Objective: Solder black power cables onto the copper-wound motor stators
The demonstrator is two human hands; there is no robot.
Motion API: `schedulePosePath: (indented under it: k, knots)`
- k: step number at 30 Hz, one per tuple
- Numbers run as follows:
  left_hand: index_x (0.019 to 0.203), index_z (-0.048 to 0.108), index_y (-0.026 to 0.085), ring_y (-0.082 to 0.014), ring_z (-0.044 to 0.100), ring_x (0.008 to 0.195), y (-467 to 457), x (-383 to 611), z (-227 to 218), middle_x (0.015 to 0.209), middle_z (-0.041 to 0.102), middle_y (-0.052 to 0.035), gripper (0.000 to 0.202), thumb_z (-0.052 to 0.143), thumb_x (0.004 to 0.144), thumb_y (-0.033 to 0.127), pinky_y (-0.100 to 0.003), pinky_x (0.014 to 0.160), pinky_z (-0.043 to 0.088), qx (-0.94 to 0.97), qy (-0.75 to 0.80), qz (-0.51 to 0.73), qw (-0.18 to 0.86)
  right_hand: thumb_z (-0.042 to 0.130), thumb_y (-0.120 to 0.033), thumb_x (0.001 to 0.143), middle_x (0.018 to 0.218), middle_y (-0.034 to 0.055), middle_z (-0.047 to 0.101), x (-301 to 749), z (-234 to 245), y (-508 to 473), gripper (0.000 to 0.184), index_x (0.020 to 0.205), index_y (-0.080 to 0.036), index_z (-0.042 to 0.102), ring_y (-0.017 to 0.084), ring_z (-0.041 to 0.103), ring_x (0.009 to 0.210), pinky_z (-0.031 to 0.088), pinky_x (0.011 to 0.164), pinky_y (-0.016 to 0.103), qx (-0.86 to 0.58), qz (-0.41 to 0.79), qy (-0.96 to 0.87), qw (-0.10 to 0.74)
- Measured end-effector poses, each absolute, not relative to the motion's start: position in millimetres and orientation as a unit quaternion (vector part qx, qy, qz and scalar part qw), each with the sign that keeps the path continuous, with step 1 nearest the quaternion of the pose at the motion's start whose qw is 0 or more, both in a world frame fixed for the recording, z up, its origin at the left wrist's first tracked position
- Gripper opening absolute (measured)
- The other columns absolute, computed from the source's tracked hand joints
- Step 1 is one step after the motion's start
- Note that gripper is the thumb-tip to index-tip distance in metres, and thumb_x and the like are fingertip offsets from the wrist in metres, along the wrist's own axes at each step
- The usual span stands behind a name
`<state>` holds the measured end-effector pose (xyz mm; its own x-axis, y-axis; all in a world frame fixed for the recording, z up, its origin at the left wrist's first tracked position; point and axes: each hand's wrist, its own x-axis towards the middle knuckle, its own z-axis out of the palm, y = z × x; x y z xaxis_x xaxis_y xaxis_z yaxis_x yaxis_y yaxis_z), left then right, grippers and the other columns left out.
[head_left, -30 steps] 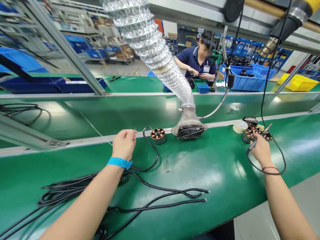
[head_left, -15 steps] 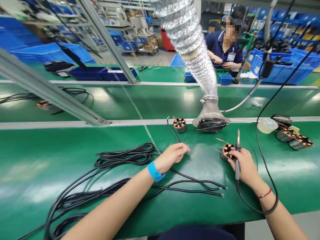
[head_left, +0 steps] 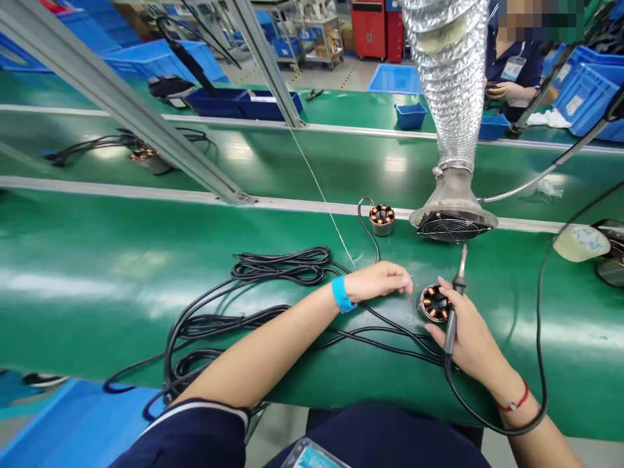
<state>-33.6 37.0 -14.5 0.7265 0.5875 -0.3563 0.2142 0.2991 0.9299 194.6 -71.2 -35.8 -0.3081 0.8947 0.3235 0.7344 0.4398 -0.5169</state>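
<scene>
My left hand (head_left: 385,281), with a blue wristband, is closed in a pinch just left of a motor stator (head_left: 435,303). A thin solder wire (head_left: 324,195) runs down from above to this hand; its end at the fingertips is hard to make out. A soldering iron (head_left: 457,292) lies in my right hand (head_left: 470,338), tip pointing up and away. Thumb and fingers of that same hand reach around the stator, which has copper windings and stands tilted toward me. Black cables (head_left: 287,266) lie coiled under and beside my left forearm.
A second stator (head_left: 381,220) with a black lead stands by the back rail. The fume extractor hood (head_left: 453,224) hangs low behind my hands. A round pale pad (head_left: 581,243) is at the right. The iron's cord (head_left: 540,312) loops over my right wrist. A co-worker (head_left: 517,65) sits across the bench.
My view has tilted down and shifted left. My left hand has come closer to the stator. The stator has turned with its open face more toward me, and my right fingers have spread around it.
</scene>
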Motion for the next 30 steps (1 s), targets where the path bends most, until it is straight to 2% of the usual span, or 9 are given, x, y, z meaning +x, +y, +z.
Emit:
schedulePosePath:
  k: [6,11,15,17,20,23,27,30]
  knots:
    - [0.076,0.061,0.011,-0.0044,0.027,0.049,36.0,3.3,-10.6,0.063,0.046,0.0032,0.051,0.064,0.075,0.061,-0.021,0.047,0.016,0.526,0.306,0.179,0.773,0.061,-0.03,0.09,0.136,0.0182,0.054,190.6,-50.4,-67.1,0.048,0.132,-0.022,0.04,0.031,0.06,0.119,0.056,0.092,0.053,-0.509,0.151,-0.782,0.327]
    - [0.075,0.061,0.013,-0.0077,0.036,0.056,31.7,-8.6,0.4,0.063,0.047,0.0032,0.052,0.053,0.084,0.064,-0.021,0.053,0.028,0.609,0.382,0.169,0.674,0.061,-0.03,0.09,0.135,0.0176,0.055,194.7,-47.3,-67.5,0.048,0.132,-0.022,0.04,0.032,0.059,0.117,0.055,0.091,0.055,-0.515,0.129,-0.782,0.326]
    - [0.069,0.061,0.013,-0.0093,0.047,0.065,24.8,-28.6,-1.3,0.067,0.058,0.0005,0.046,0.06,0.083,0.058,-0.022,0.065,0.038,0.647,0.362,0.102,0.664,0.061,-0.031,0.09,0.134,0.0169,0.056,194.4,-47.3,-68.5,0.047,0.132,-0.022,0.041,0.032,0.059,0.116,0.055,0.091,0.054,-0.516,0.129,-0.782,0.325]
    - [0.072,0.063,0.013,-0.0074,0.043,0.06,19.5,-28.3,-4.8,0.066,0.057,0.0011,0.045,0.062,0.083,0.057,-0.021,0.06,0.035,0.617,0.356,0.103,0.694,0.061,-0.031,0.09,0.134,0.0167,0.056,193.6,-47.7,-68.3,0.046,0.131,-0.023,0.041,0.032,0.059,0.116,0.054,0.091,0.054,-0.517,0.134,-0.78,0.326]
    - [0.072,0.061,0.012,-0.0039,0.029,0.048,12.2,-13.5,-10.1,0.06,0.05,0.0038,0.051,0.065,0.077,0.063,-0.02,0.047,0.02,0.534,0.369,0.128,0.75,0.06,-0.031,0.091,0.134,0.0165,0.056,193.3,-48.7,-67.6,0.045,0.131,-0.023,0.042,0.031,0.059,0.115,0.053,0.092,0.054,-0.518,0.135,-0.779,0.327]
    - [0.069,0.057,0.012,-0.0032,0.027,0.046,7.3,2.7,-11.5,0.058,0.046,0.0047,0.053,0.066,0.074,0.065,-0.02,0.046,0.016,0.49,0.361,0.174,0.774,0.06,-0.034,0.09,0.134,0.0159,0.056,195.1,-49.8,-66.8,0.049,0.134,-0.023,0.041,0.031,0.059,0.116,0.053,0.092,0.052,-0.516,0.134,-0.776,0.337]
    - [0.08,0.058,0.013,-0.0056,0.034,0.052,1.8,-1.0,-6.6,0.064,0.05,0.0037,0.045,0.059,0.083,0.058,-0.02,0.051,0.025,0.546,0.381,0.205,0.717,0.061,-0.042,0.089,0.131,0.0154,0.058,197.3,-48.9,-67.0,0.055,0.137,-0.023,0.04,0.032,0.06,0.114,0.053,0.091,0.052,-0.551,0.129,-0.755,0.333]
    - [0.084,0.058,0.014,-0.0086,0.044,0.063,-2.6,-14.7,-4.5,0.071,0.055,0.0024,0.036,0.062,0.083,0.05,-0.022,0.062,0.037,0.592,0.379,0.167,0.691,0.06,-0.043,0.09,0.13,0.0155,0.058,196.7,-47.0,-67.8,0.055,0.137,-0.023,0.04,0.033,0.06,0.11,0.052,0.09,0.052,-0.571,0.125,-0.743,0.326]
